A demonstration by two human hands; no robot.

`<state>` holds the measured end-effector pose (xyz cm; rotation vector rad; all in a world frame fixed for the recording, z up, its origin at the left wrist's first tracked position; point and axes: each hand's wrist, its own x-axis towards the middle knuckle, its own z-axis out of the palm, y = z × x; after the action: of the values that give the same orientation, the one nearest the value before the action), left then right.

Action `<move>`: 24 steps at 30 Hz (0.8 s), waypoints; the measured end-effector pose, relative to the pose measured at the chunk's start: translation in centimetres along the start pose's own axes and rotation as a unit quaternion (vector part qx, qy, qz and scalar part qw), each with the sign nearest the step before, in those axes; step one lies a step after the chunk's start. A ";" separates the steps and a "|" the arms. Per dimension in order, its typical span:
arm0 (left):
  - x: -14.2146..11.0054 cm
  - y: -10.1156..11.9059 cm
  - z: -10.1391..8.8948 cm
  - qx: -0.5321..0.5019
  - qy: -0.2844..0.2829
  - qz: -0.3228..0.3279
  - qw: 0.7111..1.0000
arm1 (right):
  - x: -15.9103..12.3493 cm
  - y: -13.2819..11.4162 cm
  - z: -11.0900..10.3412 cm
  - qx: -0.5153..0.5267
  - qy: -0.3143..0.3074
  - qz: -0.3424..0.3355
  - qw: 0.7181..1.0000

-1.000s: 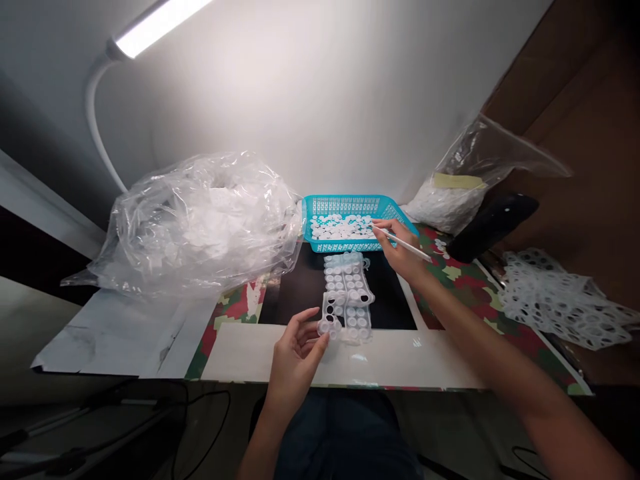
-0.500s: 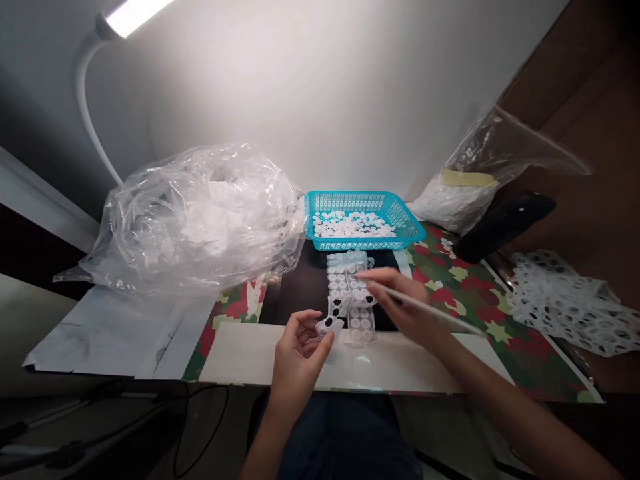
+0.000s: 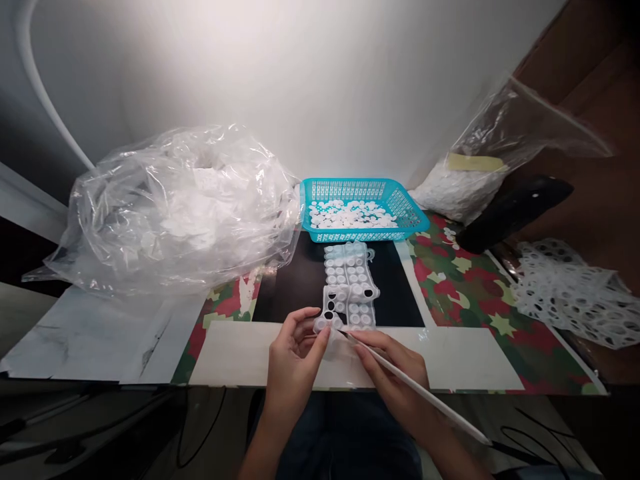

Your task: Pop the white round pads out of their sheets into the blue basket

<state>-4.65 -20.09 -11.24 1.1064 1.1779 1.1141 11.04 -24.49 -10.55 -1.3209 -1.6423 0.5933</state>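
My left hand (image 3: 295, 353) pinches the near left corner of a translucent, soft-looking sheet (image 3: 347, 273) between thumb and fingers. Rows of round, button-like discs sit in the sheet, and several dark holes show near the held end. My right hand (image 3: 397, 367) grips a long white pen-shaped tool (image 3: 420, 390) with a dark tip. That tip is beside my left thumb, close to the sheet's held corner; whether it touches is too small to tell. Beneath the sheet lies a black mat (image 3: 290, 290).
A blue basket (image 3: 365, 235) with many white discs stands behind the sheet. On the left sit a large clear bag (image 3: 185, 207) of white pieces and a grey sheet (image 3: 95, 340). To the right are another bag (image 3: 463, 187), a black object (image 3: 515, 210) and holed white netting (image 3: 575, 293).
My right hand has come down and toward me with the tool, from over the sheet's middle to beside my left hand. The view has shifted slightly. My left hand keeps its pinch.
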 end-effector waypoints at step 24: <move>0.0 -0.3 -0.3 0.018 -0.022 0.001 1.000 | 0.7 0.8 1.7 -0.031 -0.004 -0.090 0.995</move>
<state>-4.91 -20.14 -11.59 1.1552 1.1666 1.0687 9.94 -23.34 -11.74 -1.2000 -1.7751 0.4433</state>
